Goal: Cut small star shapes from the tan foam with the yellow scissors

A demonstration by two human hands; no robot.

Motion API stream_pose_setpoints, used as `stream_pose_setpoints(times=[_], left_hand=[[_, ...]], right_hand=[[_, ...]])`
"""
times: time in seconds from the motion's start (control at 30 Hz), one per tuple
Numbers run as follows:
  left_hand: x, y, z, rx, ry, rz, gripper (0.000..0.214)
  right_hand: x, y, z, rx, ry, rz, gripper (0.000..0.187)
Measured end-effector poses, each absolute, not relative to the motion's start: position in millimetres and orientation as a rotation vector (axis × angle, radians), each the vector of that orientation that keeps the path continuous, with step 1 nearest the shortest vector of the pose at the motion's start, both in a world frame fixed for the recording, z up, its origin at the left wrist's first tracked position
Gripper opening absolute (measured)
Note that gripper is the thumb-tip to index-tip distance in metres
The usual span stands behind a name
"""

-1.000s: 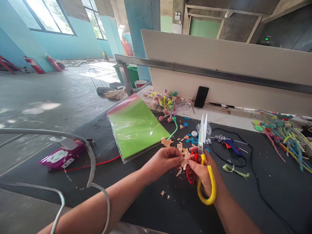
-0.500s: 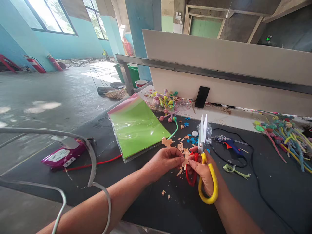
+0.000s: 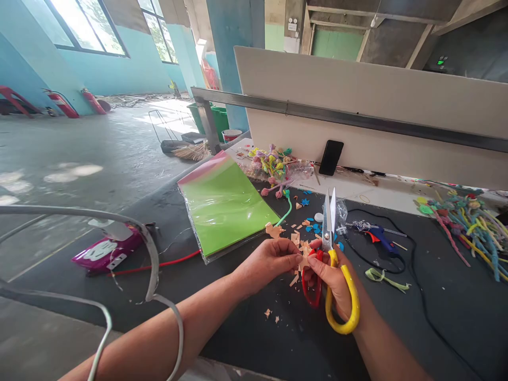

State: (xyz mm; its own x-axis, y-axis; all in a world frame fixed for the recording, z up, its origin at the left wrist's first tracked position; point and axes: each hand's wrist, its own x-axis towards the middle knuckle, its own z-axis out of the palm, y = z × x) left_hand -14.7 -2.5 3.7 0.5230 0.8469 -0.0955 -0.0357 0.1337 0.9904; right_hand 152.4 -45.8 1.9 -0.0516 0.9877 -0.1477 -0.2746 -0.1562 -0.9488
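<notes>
Head view: the left hand (image 3: 270, 262), its grip pinched shut on a small peach foam piece (image 3: 304, 261), just above the table (image 3: 436, 307). The right hand (image 3: 337, 283) has its grip clenched around the scissors (image 3: 327, 233), blades upright and nearly closed, with its fingertips touching the same piece.

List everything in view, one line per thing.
scissors: one, yellow and red handles, centre front, held
peach cut-out: one, peach, left of the scissors handles, held
peach scraps: many, peach, scattered on the mat
green sheet pack: one, green, wrapped, left of the scraps
blue scraps: several, blue, beside the blades
glue gun: one, blue, right of the scissors
phone: one, black, leaning on the white board
pipe-cleaner pile: one, mixed colours, far right
power strip: one, pink, far left
mat: one, black, benchtop
left grip: bare, pinching cut-out
right grip: bare, holding scissors
</notes>
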Motion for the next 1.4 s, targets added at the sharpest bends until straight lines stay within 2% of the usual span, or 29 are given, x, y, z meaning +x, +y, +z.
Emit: stream_pose_setpoints(times=[0.37,0.63,0.77,1.17,1.4], left_hand=[[-14,-2,6,1.322,0.816,0.737,0.024],[-12,-3,8,1.285,0.862,0.735,0.021],[-12,-2,8,1.285,0.875,0.723,0.022],[-21,2,9,1.291,0.773,0.73,0.038],[-24,2,6,1.305,0.751,0.536,0.041]], right_hand=[[154,-46,2,-1.052,-1.007,1.488,0.036],[153,-44,-1,-1.257,-1.132,1.227,0.034],[152,-45,-1,-1.248,-1.144,1.202,0.032],[152,-46,7,-1.221,-1.138,1.191,0.03],[151,-46,8,-1.208,-1.096,1.191,0.033]])
